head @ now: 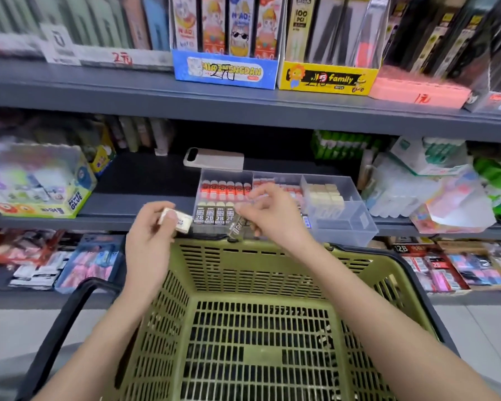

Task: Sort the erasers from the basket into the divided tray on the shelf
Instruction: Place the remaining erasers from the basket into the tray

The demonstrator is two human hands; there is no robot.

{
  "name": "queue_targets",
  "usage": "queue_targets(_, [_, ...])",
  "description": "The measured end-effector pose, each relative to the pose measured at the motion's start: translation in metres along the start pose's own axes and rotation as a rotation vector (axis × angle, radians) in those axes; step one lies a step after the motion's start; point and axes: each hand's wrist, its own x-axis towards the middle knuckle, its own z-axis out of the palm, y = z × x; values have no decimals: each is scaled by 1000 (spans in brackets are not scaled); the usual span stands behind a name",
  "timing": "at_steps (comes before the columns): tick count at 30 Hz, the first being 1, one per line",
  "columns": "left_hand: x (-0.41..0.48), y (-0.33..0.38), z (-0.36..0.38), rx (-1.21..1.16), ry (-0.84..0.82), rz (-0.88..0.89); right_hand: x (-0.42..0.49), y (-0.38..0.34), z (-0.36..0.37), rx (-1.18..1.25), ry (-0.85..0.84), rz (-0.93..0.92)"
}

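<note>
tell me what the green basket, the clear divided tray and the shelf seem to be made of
Green basket: moulded plastic, dull sheen; the slotted lattice walls suggest it.
Divided tray: clear hard plastic, likely acrylic or similar, slightly frosted; the erasers show through its walls.
Shelf: probably painted metal, matte dark grey; thin flat boards with a folded front edge.

Bright, even light; motion blur throughout, wide-angle bending at edges.

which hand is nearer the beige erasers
Right. The right hand, pinching a dark eraser, is just left of the beige erasers; the left hand, holding a white eraser, is farther left.
</note>
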Motion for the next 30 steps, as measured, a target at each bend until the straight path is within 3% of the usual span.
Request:
queue_targets(7, [22,-13,-2,5,84,-70,55,-14,55,-270,0,-12])
queue_targets(23, [32,-5,13,1,81,-27,52,-14,70,-326,8,-76])
queue_targets(26, [34,4,15,-19,31,1,44,-17,56,-98,2,-86])
queue_targets(30, [31,23,35,-81,-65,51,24,-20,23,291,-191,-62])
